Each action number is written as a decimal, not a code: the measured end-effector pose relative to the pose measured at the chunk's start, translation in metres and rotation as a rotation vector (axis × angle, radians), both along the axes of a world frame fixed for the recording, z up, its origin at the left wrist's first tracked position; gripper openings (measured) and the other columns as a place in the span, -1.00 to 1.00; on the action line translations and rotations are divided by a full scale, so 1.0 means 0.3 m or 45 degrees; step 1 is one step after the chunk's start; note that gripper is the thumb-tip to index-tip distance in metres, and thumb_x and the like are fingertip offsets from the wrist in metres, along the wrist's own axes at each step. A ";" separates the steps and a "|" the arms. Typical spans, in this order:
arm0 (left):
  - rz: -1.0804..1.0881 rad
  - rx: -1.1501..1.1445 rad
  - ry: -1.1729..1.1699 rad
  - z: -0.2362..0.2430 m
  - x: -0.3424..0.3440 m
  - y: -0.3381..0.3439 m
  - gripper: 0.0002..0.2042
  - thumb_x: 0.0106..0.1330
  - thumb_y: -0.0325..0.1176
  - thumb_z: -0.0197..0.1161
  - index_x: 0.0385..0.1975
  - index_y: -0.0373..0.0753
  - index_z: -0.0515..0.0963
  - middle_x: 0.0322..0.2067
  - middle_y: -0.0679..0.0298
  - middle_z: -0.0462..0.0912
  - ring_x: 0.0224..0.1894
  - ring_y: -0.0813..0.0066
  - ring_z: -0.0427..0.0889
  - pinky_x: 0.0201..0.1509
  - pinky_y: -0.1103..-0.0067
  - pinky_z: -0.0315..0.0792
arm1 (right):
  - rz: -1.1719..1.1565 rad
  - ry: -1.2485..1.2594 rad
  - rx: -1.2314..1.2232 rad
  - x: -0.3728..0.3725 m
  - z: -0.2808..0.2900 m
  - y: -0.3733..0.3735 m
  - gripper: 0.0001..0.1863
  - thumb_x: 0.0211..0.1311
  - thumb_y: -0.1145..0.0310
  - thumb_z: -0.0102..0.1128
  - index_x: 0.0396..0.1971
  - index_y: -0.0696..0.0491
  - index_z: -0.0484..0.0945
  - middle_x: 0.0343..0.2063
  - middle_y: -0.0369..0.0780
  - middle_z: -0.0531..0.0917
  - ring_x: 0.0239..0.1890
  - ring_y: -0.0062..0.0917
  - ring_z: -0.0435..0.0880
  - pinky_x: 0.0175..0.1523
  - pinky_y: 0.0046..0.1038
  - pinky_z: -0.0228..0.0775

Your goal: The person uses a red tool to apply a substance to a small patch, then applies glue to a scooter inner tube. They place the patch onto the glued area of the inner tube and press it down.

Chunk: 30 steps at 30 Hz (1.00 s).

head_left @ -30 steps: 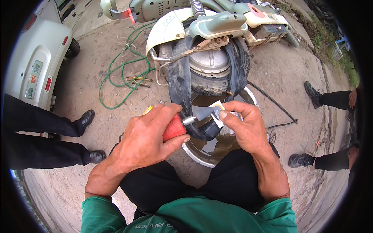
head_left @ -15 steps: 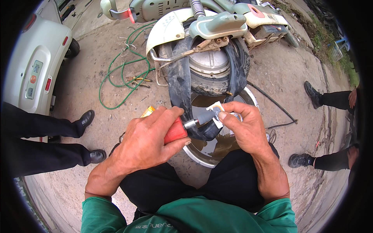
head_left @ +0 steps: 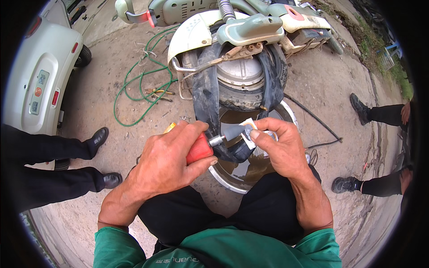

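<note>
My left hand (head_left: pixel 165 158) is closed around a red and yellow handheld rotary grinder (head_left: pixel 199 150). From its metal chuck a grey cone-shaped bit (head_left: pixel 233 132) points right, its tip against or just over a small patch (head_left: pixel 249 142) with white backing. My right hand (head_left: pixel 286 147) pinches that patch between thumb and fingers, so part of it is covered. Just beyond, a black inner tube (head_left: pixel 206 94) hangs in a loop from the scooter wheel (head_left: pixel 241 73). Its lower end droops over a metal basin (head_left: pixel 220 179) of murky water between my knees.
The scooter (head_left: pixel 252 29) lies on its side ahead. A green hose (head_left: pixel 117 100) and pliers (head_left: pixel 158 94) are on the concrete at left. A white car (head_left: pixel 42 80) and a person's legs (head_left: pixel 67 178) stand left; another person's shoes (head_left: pixel 346 184) are at right.
The grinder's body has shifted slightly left, its angle a little changed, with the bit still at the patch. At left, the other person's legs have moved slightly. My right hand has barely moved.
</note>
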<state>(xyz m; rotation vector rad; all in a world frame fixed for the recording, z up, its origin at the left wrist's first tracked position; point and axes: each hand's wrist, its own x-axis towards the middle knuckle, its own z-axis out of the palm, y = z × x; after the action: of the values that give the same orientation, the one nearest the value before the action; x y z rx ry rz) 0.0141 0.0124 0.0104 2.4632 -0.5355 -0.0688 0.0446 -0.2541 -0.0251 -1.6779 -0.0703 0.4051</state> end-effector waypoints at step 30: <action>-0.115 0.028 0.010 0.005 -0.009 -0.006 -0.37 0.06 -0.27 0.66 0.13 -0.30 0.55 -0.16 0.01 0.71 -0.20 -0.06 0.76 -0.15 0.25 0.66 | -0.045 -0.042 0.013 -0.003 -0.019 0.001 -0.78 0.44 0.35 0.34 -0.15 0.21 0.77 -0.45 -0.38 0.71 -0.38 -0.80 0.55 -0.30 -0.59 0.40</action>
<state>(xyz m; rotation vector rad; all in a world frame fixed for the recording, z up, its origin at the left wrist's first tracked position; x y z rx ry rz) 0.0113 0.0106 0.0119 2.4578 -0.6461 -0.1217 0.0436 -0.2537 -0.0306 -1.6740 -0.0669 0.3501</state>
